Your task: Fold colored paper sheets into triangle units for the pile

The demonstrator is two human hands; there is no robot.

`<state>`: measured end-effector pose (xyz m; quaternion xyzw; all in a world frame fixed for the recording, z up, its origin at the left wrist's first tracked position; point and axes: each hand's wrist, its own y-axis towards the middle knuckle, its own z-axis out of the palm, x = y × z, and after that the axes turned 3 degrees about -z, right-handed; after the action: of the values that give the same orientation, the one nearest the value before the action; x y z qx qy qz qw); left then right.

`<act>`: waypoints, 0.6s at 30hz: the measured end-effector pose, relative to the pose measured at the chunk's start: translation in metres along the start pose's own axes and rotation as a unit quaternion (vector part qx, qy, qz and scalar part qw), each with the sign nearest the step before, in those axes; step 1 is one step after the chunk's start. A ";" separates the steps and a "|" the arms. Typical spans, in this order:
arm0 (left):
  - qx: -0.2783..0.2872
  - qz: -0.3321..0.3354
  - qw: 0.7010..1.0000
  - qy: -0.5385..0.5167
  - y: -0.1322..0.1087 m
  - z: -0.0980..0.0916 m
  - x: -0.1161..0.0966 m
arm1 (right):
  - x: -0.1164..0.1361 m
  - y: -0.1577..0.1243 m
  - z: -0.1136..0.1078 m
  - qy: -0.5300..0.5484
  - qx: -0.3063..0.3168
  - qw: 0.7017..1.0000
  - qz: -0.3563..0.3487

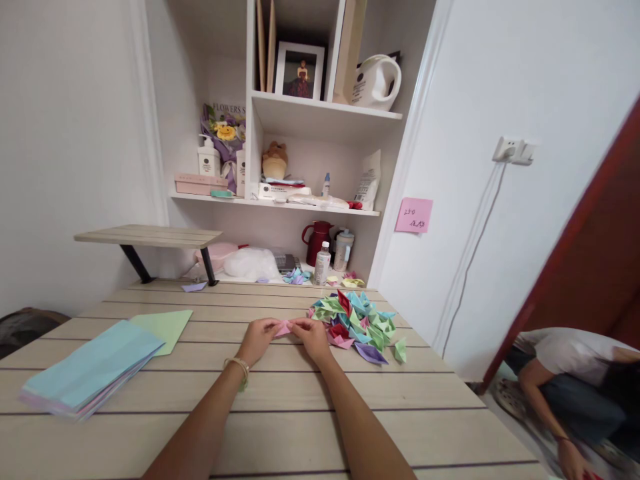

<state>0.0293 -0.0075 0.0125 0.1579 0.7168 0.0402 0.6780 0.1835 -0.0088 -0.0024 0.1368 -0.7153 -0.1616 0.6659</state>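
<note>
A small folded piece of pink paper (283,328) is pinched between both of my hands over the middle of the table. My left hand (259,339), with bracelets at its wrist, grips its left side. On its right side the fingers of my right hand (312,337) are closed. Just beyond the right hand lies a heap of folded paper boats (367,320) in green, blue, red, pink and purple. To the left rests a stack of coloured paper sheets (95,363), light blue on top, beside a green sheet (167,328).
A small raised shelf (150,235) on black legs stands at the table's back left. Behind the table, a white shelving unit (325,110) holds a bottle (323,263), a red jug (317,241) and other items. A person (575,387) crouches at the right.
</note>
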 end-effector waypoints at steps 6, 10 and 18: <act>0.008 0.018 1.000 0.012 -0.001 0.003 0.000 | 0.001 0.000 0.002 0.005 -0.009 1.000 -0.010; 0.010 -0.003 1.000 -0.018 0.001 0.004 0.002 | -0.003 0.002 0.001 0.027 -0.011 1.000 0.001; -0.007 -0.064 0.996 -0.055 0.004 0.002 0.004 | 0.003 0.001 0.005 0.071 0.013 0.997 0.011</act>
<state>0.0319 -0.0034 0.0095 0.1091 0.6869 -0.0074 0.7184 0.1779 -0.0093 0.0003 0.1485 -0.6696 -0.1349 0.7151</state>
